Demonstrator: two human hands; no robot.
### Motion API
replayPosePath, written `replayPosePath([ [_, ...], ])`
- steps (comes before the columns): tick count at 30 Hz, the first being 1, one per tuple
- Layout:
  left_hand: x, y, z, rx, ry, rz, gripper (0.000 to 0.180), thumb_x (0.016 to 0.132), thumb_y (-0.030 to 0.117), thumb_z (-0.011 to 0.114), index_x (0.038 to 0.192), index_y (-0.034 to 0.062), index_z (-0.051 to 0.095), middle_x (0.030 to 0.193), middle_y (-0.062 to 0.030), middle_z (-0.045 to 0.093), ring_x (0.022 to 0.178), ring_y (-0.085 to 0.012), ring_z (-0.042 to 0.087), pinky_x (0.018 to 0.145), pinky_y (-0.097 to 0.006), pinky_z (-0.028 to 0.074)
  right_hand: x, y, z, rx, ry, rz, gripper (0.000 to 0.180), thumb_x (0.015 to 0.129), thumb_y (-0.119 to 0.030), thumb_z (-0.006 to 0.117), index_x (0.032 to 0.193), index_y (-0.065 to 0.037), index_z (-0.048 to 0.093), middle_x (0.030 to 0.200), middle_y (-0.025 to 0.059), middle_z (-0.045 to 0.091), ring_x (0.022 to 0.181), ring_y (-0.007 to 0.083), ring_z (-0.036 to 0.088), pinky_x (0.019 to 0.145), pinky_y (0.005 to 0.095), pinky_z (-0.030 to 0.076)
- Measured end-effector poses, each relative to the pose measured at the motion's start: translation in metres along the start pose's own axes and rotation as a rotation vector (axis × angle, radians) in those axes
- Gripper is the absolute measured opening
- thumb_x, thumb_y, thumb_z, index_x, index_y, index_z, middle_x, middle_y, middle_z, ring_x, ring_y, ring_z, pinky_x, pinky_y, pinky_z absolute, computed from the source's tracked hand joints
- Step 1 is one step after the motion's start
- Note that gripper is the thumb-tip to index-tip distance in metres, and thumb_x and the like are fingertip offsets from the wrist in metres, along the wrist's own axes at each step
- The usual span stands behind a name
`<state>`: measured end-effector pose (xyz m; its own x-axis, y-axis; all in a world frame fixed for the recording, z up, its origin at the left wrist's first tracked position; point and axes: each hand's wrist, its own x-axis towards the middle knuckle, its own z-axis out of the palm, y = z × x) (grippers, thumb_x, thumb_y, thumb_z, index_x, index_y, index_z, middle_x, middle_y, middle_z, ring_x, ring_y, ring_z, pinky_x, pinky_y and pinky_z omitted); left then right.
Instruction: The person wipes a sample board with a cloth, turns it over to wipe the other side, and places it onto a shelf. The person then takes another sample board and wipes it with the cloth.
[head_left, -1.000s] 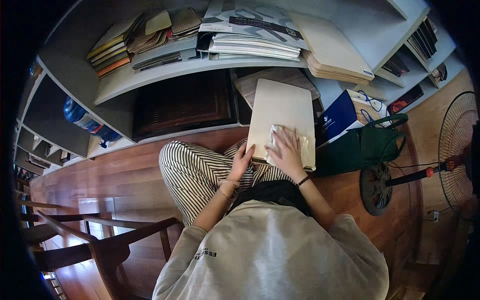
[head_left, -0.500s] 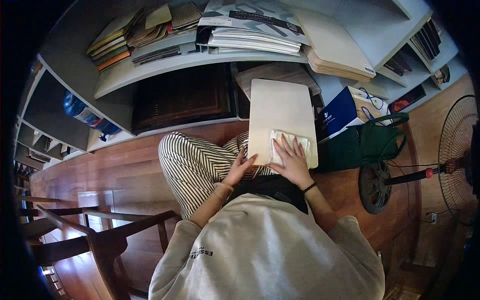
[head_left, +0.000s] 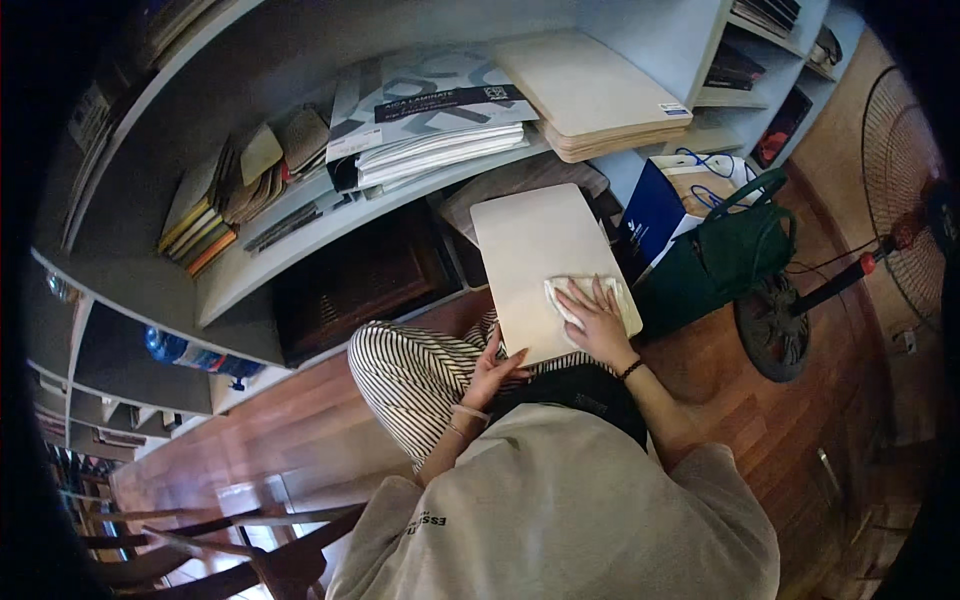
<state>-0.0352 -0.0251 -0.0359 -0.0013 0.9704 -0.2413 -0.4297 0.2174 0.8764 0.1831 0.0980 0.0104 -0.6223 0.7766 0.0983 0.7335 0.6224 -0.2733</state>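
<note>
The right hand lay on a white cloth near the lower right corner of a cream board; the left hand held its lower left corner. On the shelf, a patterned binder lay by the front edge, left of stacked pale boards.

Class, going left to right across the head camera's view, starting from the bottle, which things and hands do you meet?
Blue bottle, left hand, right hand on a white cloth, green bag, fan's wire cage.

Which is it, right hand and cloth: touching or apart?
Touching: the head view shows the right hand lying spread on the cloth, covering part of it.
</note>
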Motion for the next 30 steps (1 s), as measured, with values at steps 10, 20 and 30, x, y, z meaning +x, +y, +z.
replayPosePath([
  [10,0.011,-0.014,-0.015,0.008,-0.028,0.089,0.079,0.095,0.006,0.06,0.156,0.0116,0.01,0.139,-0.0075,0.052,0.09,-0.0152,0.067,0.075,-0.029,0.059,0.052,0.026,0.008,-0.023,0.134,0.225,0.06,0.088,-0.031,0.058,0.146,-0.029,0.043,0.157,0.0003,0.031,0.145,0.0394,0.02,0.117,0.0546,0.015],
  [20,0.009,-0.017,-0.029,-0.08,-0.002,0.031,0.075,0.096,0.006,0.058,0.156,0.0117,0.013,0.134,-0.0086,0.056,0.084,-0.0159,0.067,0.071,-0.028,0.059,0.001,0.008,0.001,-0.041,0.066,-0.046,0.061,0.088,-0.03,0.058,0.146,-0.03,0.042,0.158,-0.0003,0.029,0.145,0.0397,0.02,0.118,0.053,0.014],
  [30,0.005,-0.011,-0.022,-0.02,-0.01,0.118,0.077,0.096,0.003,0.057,0.156,0.0144,0.011,0.132,-0.0089,0.057,0.083,-0.0147,0.067,0.069,-0.026,0.059,0.047,0.033,-0.007,0.098,-0.01,-0.001,0.058,0.086,-0.03,0.06,0.143,-0.028,0.048,0.155,0.0009,0.037,0.145,0.0381,0.023,0.118,0.0514,0.015],
])
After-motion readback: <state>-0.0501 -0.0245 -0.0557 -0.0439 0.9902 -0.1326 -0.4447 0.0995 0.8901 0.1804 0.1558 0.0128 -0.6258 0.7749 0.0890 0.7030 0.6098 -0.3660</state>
